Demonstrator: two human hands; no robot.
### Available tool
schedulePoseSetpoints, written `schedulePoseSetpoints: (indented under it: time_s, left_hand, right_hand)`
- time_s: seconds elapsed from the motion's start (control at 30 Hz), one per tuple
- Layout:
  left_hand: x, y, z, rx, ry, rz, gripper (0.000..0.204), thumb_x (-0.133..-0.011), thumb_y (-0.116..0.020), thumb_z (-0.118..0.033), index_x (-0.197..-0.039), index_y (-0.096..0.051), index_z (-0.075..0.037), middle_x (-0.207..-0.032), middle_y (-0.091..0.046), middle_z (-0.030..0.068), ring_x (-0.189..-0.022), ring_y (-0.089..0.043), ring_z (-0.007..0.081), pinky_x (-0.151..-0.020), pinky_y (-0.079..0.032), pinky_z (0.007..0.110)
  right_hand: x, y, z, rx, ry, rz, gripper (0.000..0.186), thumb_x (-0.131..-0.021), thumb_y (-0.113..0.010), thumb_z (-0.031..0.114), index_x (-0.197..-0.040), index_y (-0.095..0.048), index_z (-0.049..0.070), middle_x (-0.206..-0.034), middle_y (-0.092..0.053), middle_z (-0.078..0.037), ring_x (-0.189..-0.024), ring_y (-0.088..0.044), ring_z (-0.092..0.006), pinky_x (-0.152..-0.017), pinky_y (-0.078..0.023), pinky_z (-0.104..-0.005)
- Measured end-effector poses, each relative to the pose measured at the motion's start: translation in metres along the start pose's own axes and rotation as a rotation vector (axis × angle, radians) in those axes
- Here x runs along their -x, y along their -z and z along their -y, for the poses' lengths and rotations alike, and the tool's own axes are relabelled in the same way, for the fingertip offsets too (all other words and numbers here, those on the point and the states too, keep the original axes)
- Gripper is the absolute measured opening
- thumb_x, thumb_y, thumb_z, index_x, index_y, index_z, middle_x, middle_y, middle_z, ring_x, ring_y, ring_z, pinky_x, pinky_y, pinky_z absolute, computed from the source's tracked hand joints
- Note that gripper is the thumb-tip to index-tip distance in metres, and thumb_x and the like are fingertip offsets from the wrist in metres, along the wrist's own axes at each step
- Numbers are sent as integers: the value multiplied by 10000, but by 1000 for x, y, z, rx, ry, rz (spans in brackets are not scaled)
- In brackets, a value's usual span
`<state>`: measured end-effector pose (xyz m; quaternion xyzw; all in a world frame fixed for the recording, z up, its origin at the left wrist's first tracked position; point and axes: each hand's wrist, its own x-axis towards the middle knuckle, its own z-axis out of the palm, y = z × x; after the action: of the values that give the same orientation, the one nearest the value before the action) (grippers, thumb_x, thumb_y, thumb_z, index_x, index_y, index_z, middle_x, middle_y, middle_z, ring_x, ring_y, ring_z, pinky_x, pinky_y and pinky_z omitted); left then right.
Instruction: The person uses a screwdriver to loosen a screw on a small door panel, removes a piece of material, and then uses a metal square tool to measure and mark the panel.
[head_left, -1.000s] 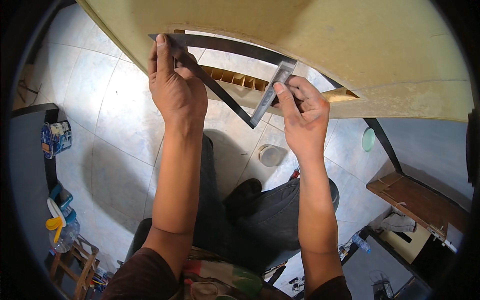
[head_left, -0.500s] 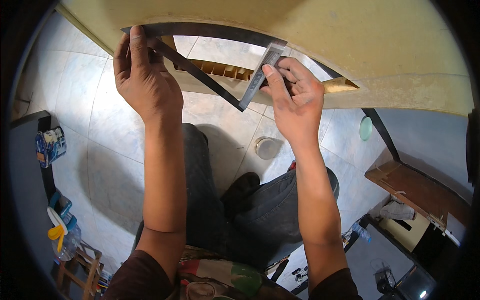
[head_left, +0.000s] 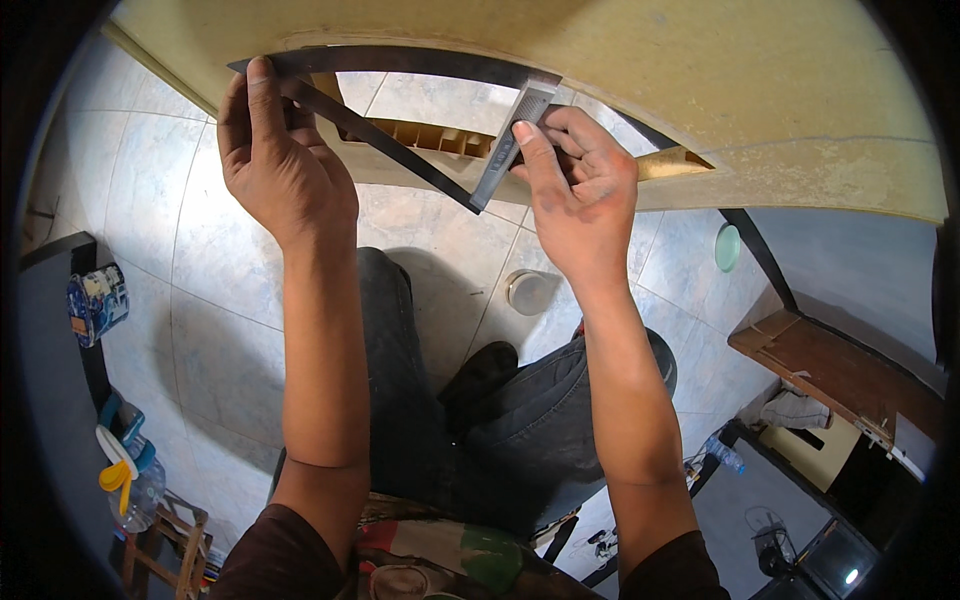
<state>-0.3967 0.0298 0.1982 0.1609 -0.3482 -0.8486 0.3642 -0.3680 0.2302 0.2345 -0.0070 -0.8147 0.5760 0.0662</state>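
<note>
My right hand (head_left: pixel 582 190) is closed, thumb and fingers gripping the grey metal handle of a try square (head_left: pixel 512 148). Its long dark blade (head_left: pixel 430 64) runs left along the upper edge of a slot in a pale yellow panel (head_left: pixel 700 70). At the blade's left end, my left hand (head_left: pixel 283 160) pinches it, thumb in front and fingers bent behind. A second dark bar (head_left: pixel 390 150) slants from near my left fingers to the handle's lower end. I cannot tell whether it belongs to the square.
Below my hands are my bent legs and the tiled floor, with a round jar (head_left: pixel 528 292) on it. A green lid (head_left: pixel 728 248) and a brown wooden shelf (head_left: pixel 820 362) are at right. A plastic bottle (head_left: pixel 138 490) and a blue packet (head_left: pixel 98 303) are at left.
The whole view has shifted slightly, so panel, square and hands sit a little further left and mostly higher. Both hands keep the same hold.
</note>
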Motion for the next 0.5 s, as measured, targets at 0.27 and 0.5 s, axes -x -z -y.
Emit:
schedulePoseSetpoints:
  time_s: [0.27, 0.5]
  left_hand:
    - [4, -1, -3, -19, 7, 29, 279, -985, -704, -83, -1223, -602, 21, -1119, -684, 127, -1050, -673, 189, -973, -579, 321]
    - [10, -6, -1, -30, 20, -24, 362, -962, -720, -46, -1274, -550, 22, -1174, -675, 172, -1126, -673, 226, -992, -588, 347]
  right_hand:
    - [0, 0, 3, 10, -10, -4, 133, -966, -686, 64, -900, -658, -48, -711, -642, -36, -631, -455, -46, -563, -369, -230]
    - [-3, 1, -3, -19, -17, 5, 145, -970, -689, 82, -905, -665, -45, -710, -643, -30, -627, -455, -43, -563, -373, -230]
